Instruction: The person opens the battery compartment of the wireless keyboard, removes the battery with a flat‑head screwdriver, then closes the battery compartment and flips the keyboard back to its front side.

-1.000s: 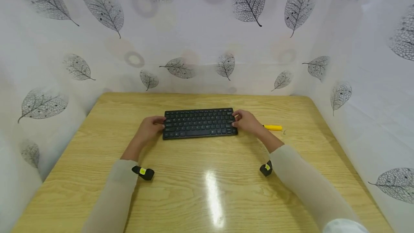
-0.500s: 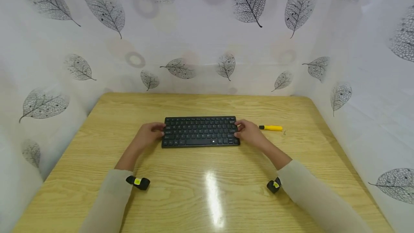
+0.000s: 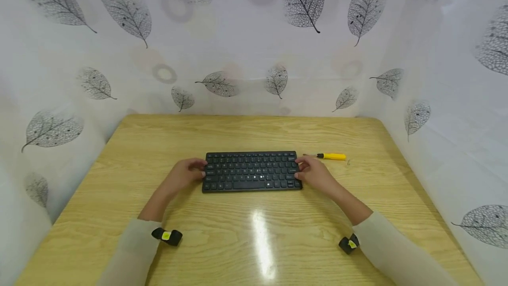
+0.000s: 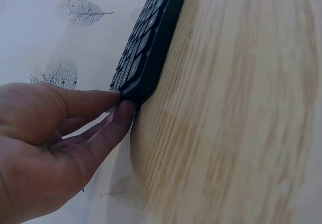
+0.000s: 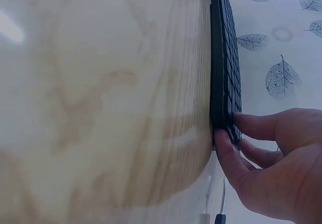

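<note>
Keyboard (image 3: 252, 172) is around the middle of the table (image 3: 214, 233), left hand (image 3: 182, 175) and right hand (image 3: 316, 174) each pinching an end, and from afar I reckon one grip slipping could skew it

Before you: keyboard (image 3: 252, 171), one; yellow-handled tool (image 3: 334, 156), one; wooden table (image 3: 214, 242), one. Yours: left hand (image 3: 184, 174) and right hand (image 3: 318, 175), two in all; pale sleeves (image 3: 128, 250), two; black wrist cameras (image 3: 174, 237), two.

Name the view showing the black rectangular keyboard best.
The head view: the black rectangular keyboard shows end to end, key rows visible. Left wrist view crops its far end; right wrist view shows it nearly edge-on.
</note>
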